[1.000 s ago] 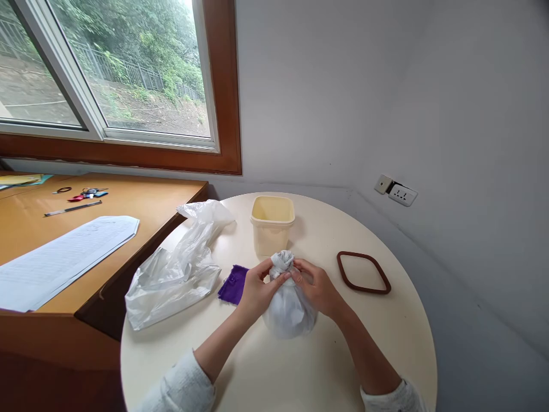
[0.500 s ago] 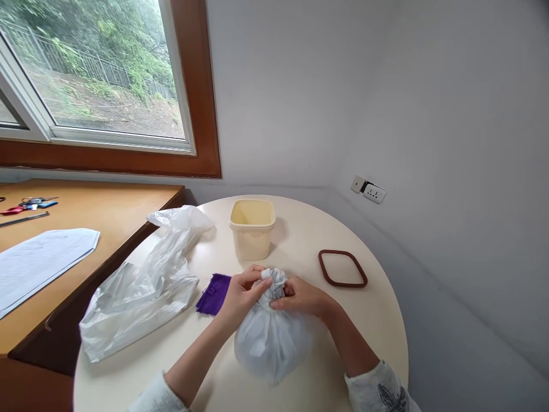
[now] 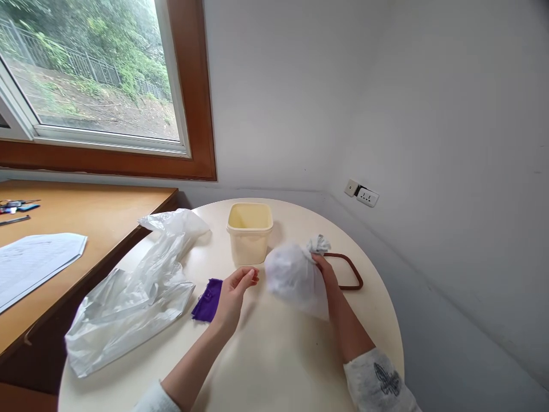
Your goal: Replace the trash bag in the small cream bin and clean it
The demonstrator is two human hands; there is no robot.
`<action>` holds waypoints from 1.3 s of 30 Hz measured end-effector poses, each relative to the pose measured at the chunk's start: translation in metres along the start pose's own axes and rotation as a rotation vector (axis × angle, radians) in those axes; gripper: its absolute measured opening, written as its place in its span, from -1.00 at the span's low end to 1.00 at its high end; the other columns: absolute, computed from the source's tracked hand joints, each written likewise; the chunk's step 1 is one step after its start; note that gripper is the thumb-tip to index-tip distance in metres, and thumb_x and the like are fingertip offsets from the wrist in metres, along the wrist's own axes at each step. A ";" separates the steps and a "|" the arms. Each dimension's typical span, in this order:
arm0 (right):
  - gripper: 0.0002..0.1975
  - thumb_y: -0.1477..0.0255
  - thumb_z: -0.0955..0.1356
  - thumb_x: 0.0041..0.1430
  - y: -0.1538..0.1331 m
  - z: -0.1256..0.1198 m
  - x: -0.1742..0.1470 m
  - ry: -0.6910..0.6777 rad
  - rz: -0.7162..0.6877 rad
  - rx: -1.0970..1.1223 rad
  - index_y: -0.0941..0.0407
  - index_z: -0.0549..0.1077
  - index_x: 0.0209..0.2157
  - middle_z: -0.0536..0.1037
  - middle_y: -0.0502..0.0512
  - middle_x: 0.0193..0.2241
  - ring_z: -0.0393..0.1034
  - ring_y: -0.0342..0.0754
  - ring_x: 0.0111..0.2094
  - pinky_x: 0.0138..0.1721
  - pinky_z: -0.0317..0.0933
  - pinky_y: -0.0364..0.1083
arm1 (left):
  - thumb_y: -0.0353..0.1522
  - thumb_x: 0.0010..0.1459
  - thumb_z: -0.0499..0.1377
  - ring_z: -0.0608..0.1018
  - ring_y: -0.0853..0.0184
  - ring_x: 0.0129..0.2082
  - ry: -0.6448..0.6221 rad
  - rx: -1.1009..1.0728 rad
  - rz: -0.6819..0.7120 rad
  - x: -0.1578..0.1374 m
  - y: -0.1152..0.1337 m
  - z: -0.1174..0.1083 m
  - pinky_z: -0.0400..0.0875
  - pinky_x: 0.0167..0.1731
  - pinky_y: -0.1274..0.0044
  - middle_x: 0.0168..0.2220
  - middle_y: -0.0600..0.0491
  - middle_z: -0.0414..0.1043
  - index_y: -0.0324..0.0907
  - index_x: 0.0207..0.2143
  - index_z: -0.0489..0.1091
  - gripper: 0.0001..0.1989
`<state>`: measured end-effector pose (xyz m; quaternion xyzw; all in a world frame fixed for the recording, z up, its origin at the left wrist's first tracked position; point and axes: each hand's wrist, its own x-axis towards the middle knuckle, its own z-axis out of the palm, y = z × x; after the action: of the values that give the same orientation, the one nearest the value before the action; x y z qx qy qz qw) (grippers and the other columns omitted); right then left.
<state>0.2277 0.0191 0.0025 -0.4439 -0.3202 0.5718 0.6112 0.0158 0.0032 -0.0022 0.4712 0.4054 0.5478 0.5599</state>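
The right grip [image 3: 329, 273] pinches the white bag [image 3: 291, 274] at its twisted neck. The bag's body spreads left from this grip, its long axis going from the neck down-left, between both hands. The left grip [image 3: 234, 292] is curled, apart from the bag; whether it pinches something, I cannot tell. Farther, the yellow tub [image 3: 250, 243] stands on the counter [image 3: 274, 360].

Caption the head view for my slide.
Right hand holding a white bag by its gathered top, left hand apart from it, a yellow container beyond.
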 end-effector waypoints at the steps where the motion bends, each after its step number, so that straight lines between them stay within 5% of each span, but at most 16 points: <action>1: -0.62 0.23 0.34 -0.05 0.002 -0.001 0.006 0.038 0.004 0.050 0.15 0.46 -0.21 0.55 0.09 -0.34 0.44 0.04 -0.30 -0.30 0.30 -0.04 | -0.20 0.04 0.16 0.39 0.34 -0.33 0.013 -0.003 -0.005 0.001 -0.002 -0.001 0.29 -0.22 0.49 -0.40 0.05 0.35 -0.21 -0.41 0.42 -0.76; 7: -0.63 0.36 0.42 -0.11 0.026 0.001 0.054 0.153 -0.199 0.299 0.10 0.41 -0.18 0.53 0.08 -0.18 0.40 0.00 -0.13 -0.14 0.30 -0.04 | -0.19 0.05 0.14 0.37 0.37 -0.38 0.025 0.010 -0.021 -0.001 -0.005 -0.002 0.27 -0.24 0.51 -0.44 0.10 0.30 -0.16 -0.31 0.38 -0.76; 22: -0.64 0.34 0.41 -0.14 0.049 0.002 0.145 0.274 -0.272 0.293 0.04 0.35 -0.23 0.44 0.03 -0.12 0.36 -0.09 -0.07 -0.12 0.30 -0.10 | -0.15 0.10 0.05 0.36 0.32 -0.36 0.076 0.196 0.022 -0.001 0.003 -0.003 0.23 -0.28 0.50 -0.44 0.09 0.28 -0.13 -0.30 0.28 -0.75; 32: -0.71 0.32 0.37 -0.12 0.046 -0.002 0.153 0.242 -0.268 0.211 0.05 0.36 -0.28 0.44 0.05 -0.13 0.31 -0.09 -0.03 -0.15 0.29 -0.09 | -0.20 0.09 0.04 0.37 0.37 -0.51 0.273 0.276 0.098 0.015 0.012 -0.024 0.34 -0.45 0.49 -0.49 0.11 0.28 -0.16 -0.31 0.28 -0.78; 39: -0.70 0.34 0.35 -0.12 0.054 0.001 0.137 0.329 -0.277 0.169 0.04 0.26 -0.28 0.42 -0.04 -0.34 0.35 -0.13 -0.21 -0.19 0.27 -0.07 | -0.25 0.08 0.03 0.34 0.42 -0.56 0.383 0.245 0.147 0.023 0.015 -0.044 0.34 -0.59 0.55 -0.52 0.15 0.23 -0.16 -0.32 0.27 -0.82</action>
<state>0.2240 0.1514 -0.0621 -0.4301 -0.2250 0.4270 0.7629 -0.0284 0.0292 0.0036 0.4512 0.5322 0.6133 0.3701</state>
